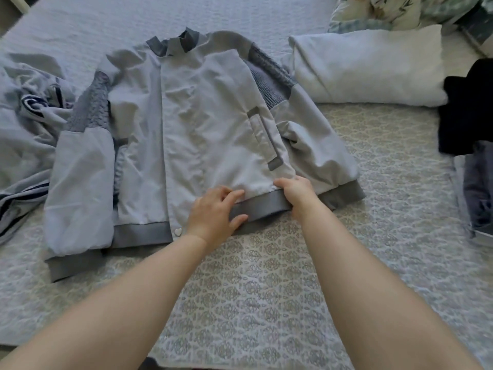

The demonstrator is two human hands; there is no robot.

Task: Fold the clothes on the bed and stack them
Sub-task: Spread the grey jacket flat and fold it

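Bed [373, 236] edges cut off by frame. Grey jacket [186, 116] lies flat, front up, just beyond both hands; its right sleeve partly tucked under the front panel. Crumpled clothes [24, 116] far left of the grip, dark pile [469, 116] right, both cropped. Left hand [213, 212] flat on the hem band, fingers loose, released. Right hand [296, 192] grasping the hem corner, fingertips hidden.

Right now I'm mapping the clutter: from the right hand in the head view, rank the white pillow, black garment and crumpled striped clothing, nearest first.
From the right hand:
1. White pillow, beyond it and to the right.
2. Black garment, at the right edge.
3. Crumpled striped clothing, far left, past the jacket.
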